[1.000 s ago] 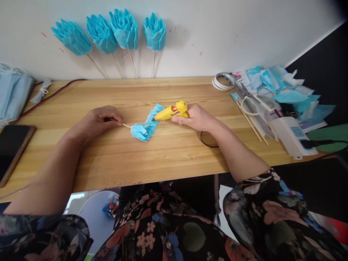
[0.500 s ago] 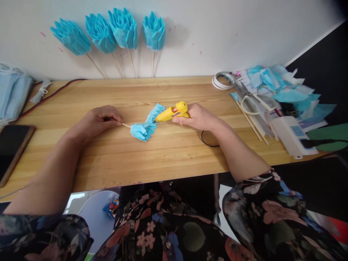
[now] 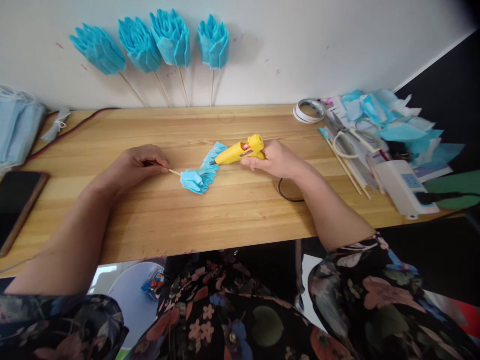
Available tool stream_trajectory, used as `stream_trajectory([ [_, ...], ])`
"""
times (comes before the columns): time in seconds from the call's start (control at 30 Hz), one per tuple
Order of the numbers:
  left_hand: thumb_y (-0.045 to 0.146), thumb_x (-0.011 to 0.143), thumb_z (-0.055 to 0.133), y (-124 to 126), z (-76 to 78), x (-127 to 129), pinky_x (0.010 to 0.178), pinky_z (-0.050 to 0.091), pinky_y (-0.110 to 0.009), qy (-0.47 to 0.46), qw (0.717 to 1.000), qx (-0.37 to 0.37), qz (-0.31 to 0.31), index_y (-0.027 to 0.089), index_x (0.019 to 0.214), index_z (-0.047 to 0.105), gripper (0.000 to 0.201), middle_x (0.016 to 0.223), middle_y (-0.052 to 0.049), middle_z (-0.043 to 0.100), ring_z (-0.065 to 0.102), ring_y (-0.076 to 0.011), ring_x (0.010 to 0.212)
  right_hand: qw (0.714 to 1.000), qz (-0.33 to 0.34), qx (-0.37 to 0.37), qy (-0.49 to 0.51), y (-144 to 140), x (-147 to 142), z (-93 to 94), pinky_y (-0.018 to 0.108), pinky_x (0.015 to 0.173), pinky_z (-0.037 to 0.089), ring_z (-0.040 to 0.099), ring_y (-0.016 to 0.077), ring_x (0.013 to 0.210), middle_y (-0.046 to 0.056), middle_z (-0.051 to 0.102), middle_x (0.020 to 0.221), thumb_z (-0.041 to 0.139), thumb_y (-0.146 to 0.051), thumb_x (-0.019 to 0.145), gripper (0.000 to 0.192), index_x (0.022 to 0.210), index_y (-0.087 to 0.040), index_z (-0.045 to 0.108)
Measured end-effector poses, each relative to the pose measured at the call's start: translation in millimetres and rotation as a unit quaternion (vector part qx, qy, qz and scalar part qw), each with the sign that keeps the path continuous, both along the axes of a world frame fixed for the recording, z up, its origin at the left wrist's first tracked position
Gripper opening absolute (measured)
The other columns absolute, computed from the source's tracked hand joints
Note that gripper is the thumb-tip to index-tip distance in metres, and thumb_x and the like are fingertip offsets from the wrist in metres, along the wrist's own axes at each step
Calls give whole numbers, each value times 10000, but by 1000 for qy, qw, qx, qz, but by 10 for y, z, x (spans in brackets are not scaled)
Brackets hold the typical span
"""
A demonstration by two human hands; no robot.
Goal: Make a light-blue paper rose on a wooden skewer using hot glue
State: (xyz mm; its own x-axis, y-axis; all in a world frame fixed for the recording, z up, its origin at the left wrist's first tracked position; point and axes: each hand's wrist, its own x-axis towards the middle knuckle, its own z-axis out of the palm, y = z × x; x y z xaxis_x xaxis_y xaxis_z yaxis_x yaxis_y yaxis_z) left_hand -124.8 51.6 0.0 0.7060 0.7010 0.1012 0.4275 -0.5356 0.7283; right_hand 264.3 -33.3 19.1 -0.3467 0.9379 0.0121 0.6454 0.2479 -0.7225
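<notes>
Two hands work over the wooden table (image 3: 232, 210), seen from the head camera alone. The left hand (image 3: 135, 167) pinches a thin wooden stick (image 3: 174, 172) between thumb and fingers, pinning it flat so the blue folded flower (image 3: 200, 175) on its end lies steady on the table. The right hand (image 3: 275, 160), just right of that flower, is wrapped around one yellow glue gun (image 3: 240, 151), tilted so its nozzle meets the flower's upper folds; its black cord (image 3: 287, 192) loops on the table behind the wrist.

Four finished blue flowers (image 3: 172, 37) on sticks lean against the wall beyond the flower, kept upright and out of the way. Far right of it lie one tape roll (image 3: 309, 111), one pair of scissors (image 3: 350, 137), spare sticks (image 3: 347, 167), blue scraps (image 3: 397, 125) and a white box (image 3: 403, 187). Far left sit one dark phone (image 3: 17, 202) and a pile of face masks (image 3: 17, 130).
</notes>
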Motion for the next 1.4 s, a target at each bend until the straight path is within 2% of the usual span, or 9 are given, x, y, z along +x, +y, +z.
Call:
stream_trajectory([
  [0.53,417,926,729,6,-8,-8,774,511,-291,2,1000,-2,5,225,821,744,219,862,-43,717,657,-197,833,1000,-2,15,-2,21,-59,-60,309,677,343,513,144,651,-20,625,690,686,-586,924,394,923,-193,711],
  [0.87,507,929,715,-9,7,13,793,528,-302,21,1000,1,15,218,826,732,308,871,-52,716,661,-207,842,1000,10,-5,-12,1,-4,3,305,660,328,485,130,636,-27,611,677,684,-584,916,391,877,-195,685],
  [1.0,573,919,733,2,34,-4,784,526,-289,25,1000,-1,6,202,812,736,385,849,-52,716,638,-184,815,1000,14,-6,-12,-5,-39,-1,305,663,333,490,132,645,-21,614,701,689,-571,905,380,873,-193,682],
  [1.17,549,941,762,0,92,-38,747,512,-271,22,1000,-5,-22,182,824,757,386,830,-52,726,624,-158,787,1000,28,-2,6,-12,-68,-29,303,661,341,516,139,656,-11,636,716,695,-605,897,414,881,-191,687],
  [1.4,573,928,779,-12,112,-25,737,516,-273,20,1000,-6,-17,181,809,766,409,816,-52,733,635,-158,777,998,22,9,58,2,-23,-36,302,663,364,526,151,652,-7,636,669,652,-643,934,455,850,-198,684],
])
